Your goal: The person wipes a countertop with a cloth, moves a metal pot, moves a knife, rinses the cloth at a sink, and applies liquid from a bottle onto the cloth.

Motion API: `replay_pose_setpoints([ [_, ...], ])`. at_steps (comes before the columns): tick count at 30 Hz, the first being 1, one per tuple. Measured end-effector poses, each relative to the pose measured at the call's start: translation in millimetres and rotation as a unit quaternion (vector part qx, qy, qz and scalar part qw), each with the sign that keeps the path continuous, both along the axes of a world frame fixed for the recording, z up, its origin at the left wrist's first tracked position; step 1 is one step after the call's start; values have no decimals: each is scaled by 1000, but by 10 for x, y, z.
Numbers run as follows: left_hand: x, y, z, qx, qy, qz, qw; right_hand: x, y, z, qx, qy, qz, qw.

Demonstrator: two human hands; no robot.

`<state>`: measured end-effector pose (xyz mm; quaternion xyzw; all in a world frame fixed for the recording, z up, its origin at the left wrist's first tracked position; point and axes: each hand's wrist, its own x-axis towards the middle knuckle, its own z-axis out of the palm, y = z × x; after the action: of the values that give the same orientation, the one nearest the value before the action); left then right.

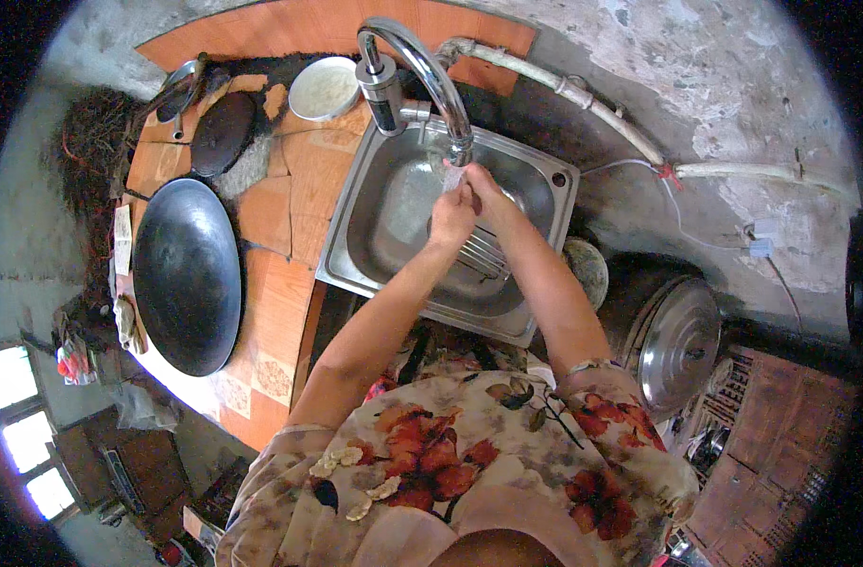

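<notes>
Both my hands are together under the spout of a chrome faucet [441, 90], over a stainless steel sink [379, 222]. A whitish streak below the spout looks like running water. My left hand [452, 219] is closed, its fingers curled toward the other hand. Against it, my right hand [486, 189] is closed too, with its fingertips partly hidden. A small dark patch shows between them, and I cannot make out what, if anything, they hold. Below the hands, in the sink, lies something with shiny metal bars [485, 253].
Left of the sink, a tiled counter [266, 213] carries a large black wok [188, 274], a dark round lid [224, 132] and a white bowl [324, 90]. To the right stands a big pot with a metal lid [679, 345]. A pipe [583, 99] runs along the wall.
</notes>
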<state>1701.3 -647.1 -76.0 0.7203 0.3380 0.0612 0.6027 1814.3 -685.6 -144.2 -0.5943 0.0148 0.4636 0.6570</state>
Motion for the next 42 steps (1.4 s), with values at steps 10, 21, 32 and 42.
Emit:
replay_pose_setpoints([
  [10,27,804,194,-1,-128,-173,977,237,-128,568,83,-353,204,909],
  [21,-227,922,624,-4,-164,-17,986,240,-61,-135,-16,-465,245,851],
  [32,-423,1217,129,-385,-181,164,890,232,-503,-125,188,2,-71,980],
  [42,139,173,-84,-471,-247,165,831,-443,185,146,-17,-353,-85,932],
])
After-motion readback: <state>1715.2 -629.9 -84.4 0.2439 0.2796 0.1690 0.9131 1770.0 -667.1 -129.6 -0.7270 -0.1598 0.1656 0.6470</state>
